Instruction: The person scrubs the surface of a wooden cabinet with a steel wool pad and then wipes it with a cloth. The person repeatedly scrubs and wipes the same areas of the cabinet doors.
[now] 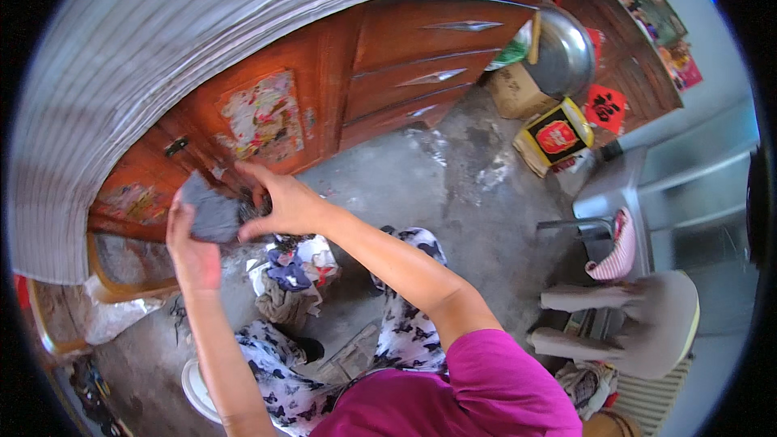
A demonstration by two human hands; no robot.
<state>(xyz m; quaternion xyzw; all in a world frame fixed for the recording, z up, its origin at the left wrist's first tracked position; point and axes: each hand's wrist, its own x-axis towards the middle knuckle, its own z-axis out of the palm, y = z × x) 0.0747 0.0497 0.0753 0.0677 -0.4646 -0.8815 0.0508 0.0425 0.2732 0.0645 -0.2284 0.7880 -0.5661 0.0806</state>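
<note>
A dark grey, soft-looking bundle (pixel 209 209), perhaps cloth, is held up between my two hands in front of the red-brown cabinet. My left hand (pixel 194 247) grips it from the left and below, fingers against its side. My right hand (pixel 287 204) curves around its darker, tufted right end, thumb below and fingers above. Motion blurs it, so I cannot tell its exact kind. Just below the hands lies a heap of crumpled cloths (pixel 295 271), white, navy and grey-brown, between my knees and the cabinet.
The wooden cabinet (pixel 324 105) has drawers and a peeling patch. At the far right stand a cardboard box (pixel 518 91), a yellow-and-black carton (pixel 558 136) and a large metal basin (pixel 562 53). A beige padded chair (pixel 668 324) is on the right, a glass-topped table (pixel 133 263) on the left.
</note>
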